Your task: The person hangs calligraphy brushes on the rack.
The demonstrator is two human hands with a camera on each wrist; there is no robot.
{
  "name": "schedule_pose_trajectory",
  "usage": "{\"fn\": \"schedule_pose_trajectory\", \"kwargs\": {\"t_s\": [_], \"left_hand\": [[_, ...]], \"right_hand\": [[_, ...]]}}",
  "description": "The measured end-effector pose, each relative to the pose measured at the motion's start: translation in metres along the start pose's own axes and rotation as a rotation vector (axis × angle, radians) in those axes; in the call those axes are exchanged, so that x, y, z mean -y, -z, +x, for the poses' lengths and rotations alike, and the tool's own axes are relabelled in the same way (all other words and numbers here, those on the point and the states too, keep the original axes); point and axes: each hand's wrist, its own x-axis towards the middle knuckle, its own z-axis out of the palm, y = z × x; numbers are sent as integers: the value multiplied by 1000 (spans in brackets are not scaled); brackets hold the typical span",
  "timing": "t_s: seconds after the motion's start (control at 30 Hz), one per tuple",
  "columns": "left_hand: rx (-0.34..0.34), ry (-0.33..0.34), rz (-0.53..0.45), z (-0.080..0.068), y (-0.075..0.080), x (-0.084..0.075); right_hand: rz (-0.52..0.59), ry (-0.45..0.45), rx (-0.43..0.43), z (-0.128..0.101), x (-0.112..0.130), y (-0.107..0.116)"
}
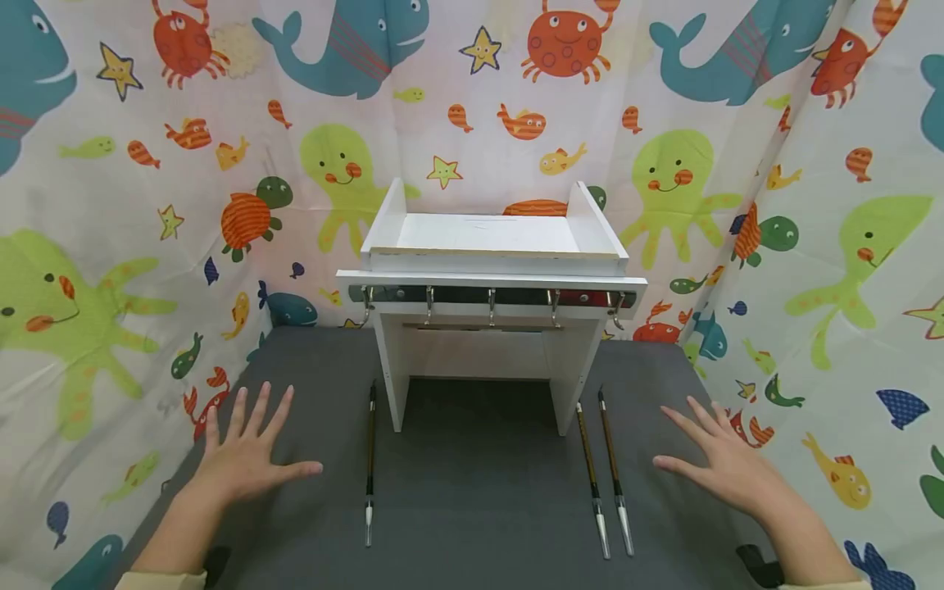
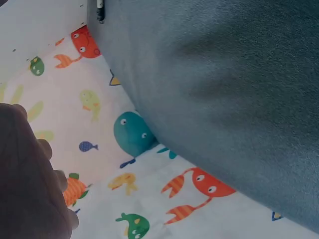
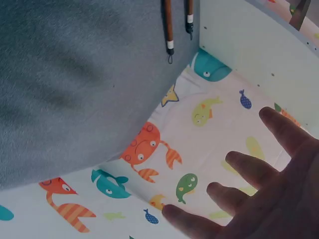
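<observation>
My left hand (image 1: 258,451) lies flat on the grey mat (image 1: 472,492) with its fingers spread, holding nothing. Just right of it lies one brown-handled brush (image 1: 369,463), lengthwise. My right hand (image 1: 715,459) is open too, fingers spread over the mat's right side. Two more brushes (image 1: 592,479) (image 1: 614,471) lie side by side to its left. A white stand (image 1: 490,270) with a row of metal hooks (image 1: 490,305) rises at the back centre. The left wrist view shows my left hand (image 2: 30,184) and one brush end (image 2: 100,10). The right wrist view shows my right hand (image 3: 259,194) and two brush ends (image 3: 169,30).
Sea-creature patterned cloth (image 1: 111,246) walls in the mat on the left, back and right. The stand's two legs (image 1: 394,385) rest on the mat with a gap between them. A dark object (image 1: 760,565) sits at the mat's front right corner.
</observation>
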Motion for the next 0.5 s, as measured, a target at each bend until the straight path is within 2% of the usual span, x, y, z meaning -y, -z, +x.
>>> {"fn": "schedule_pose_trajectory", "kwargs": {"t_s": [0.13, 0.27, 0.5], "left_hand": [[20, -1, -89, 6, 0, -3], [51, -19, -215, 11, 0, -6], [77, -61, -354, 19, 6, -15]], "right_hand": [[73, 23, 7, 2, 3, 0], [98, 37, 8, 3, 6, -1], [121, 97, -63, 7, 6, -4]]}}
